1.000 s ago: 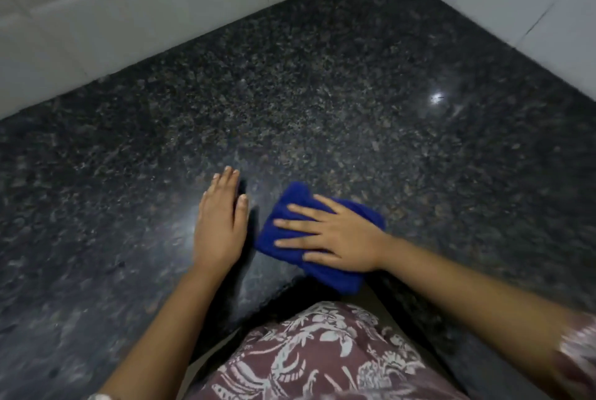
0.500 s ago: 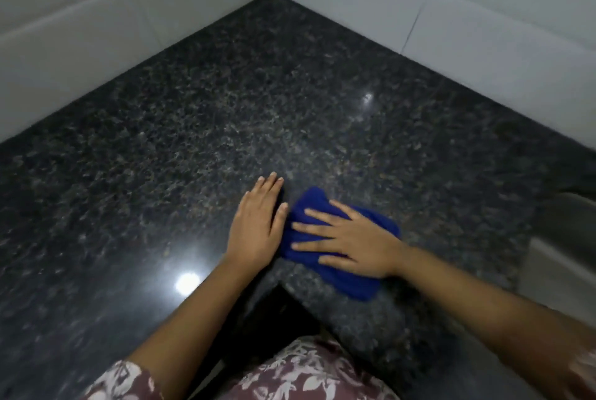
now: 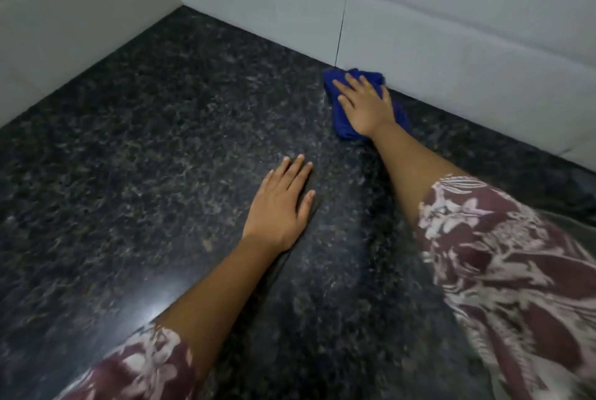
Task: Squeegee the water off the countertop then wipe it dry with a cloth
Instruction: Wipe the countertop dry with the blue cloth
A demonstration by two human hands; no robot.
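A bunched blue cloth lies on the dark speckled granite countertop, right against the foot of the white tiled wall on the right. My right hand presses flat on the cloth with straight, spread fingers, arm stretched far forward. My left hand rests flat on the bare stone nearer to me, fingers together, holding nothing. No squeegee is in view.
White tiled walls meet in a corner at the back, bounding the counter on the left and right. A bright light reflection shines on the stone near my left forearm. My patterned maroon sleeves fill the lower edge.
My right hand has pushed the cloth away from beside my left hand, forward and right to the wall's foot. My left hand stays flat on the stone. The view has shifted toward the corner.
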